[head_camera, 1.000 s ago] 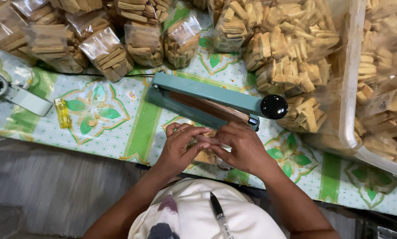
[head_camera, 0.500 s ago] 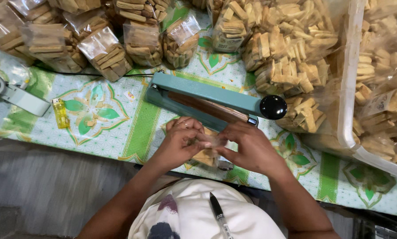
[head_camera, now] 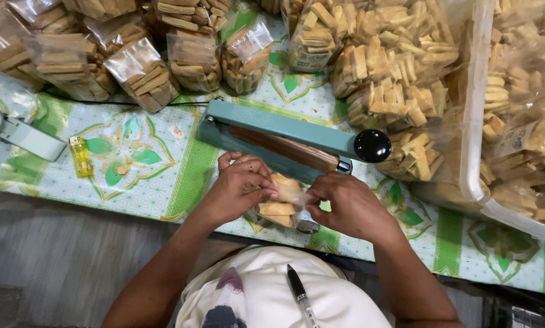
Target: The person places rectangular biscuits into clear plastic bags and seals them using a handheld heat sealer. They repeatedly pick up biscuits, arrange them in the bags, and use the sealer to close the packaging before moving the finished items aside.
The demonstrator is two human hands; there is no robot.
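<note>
Pen (head_camera: 298, 293), one, black, clipped at the collar of the white shirt (head_camera: 266, 297) nearest the camera. Just beyond it, two hands work at the table edge: the left hand (head_camera: 239, 191) curls over one small clear bag of biscuits (head_camera: 281, 203), fingers closed on its near side, while the right hand (head_camera: 348, 206) pinches the bag's plastic at its right end between thumb and fingertips. The bag lies on the green-patterned tablecloth (head_camera: 163, 176), directly in front of one teal heat sealer (head_camera: 278, 143), whose arm ends in a single black round knob (head_camera: 372, 146). To the left lie one yellow lighter (head_camera: 80, 156) and one white tape dispenser (head_camera: 17, 130), partly cut off by the frame edge. Farther back stand at least six sealed bags of biscuits (head_camera: 145, 73) in a row, with a heap of loose biscuits (head_camera: 400, 67) in clear plastic beside them; one white tub (head_camera: 476, 121) of biscuits occupies the right side. Compared with the frame half a second before, the hands have drawn slightly apart, exposing more of the bag between them; the sealer, lighter and dispenser have not shifted.
</note>
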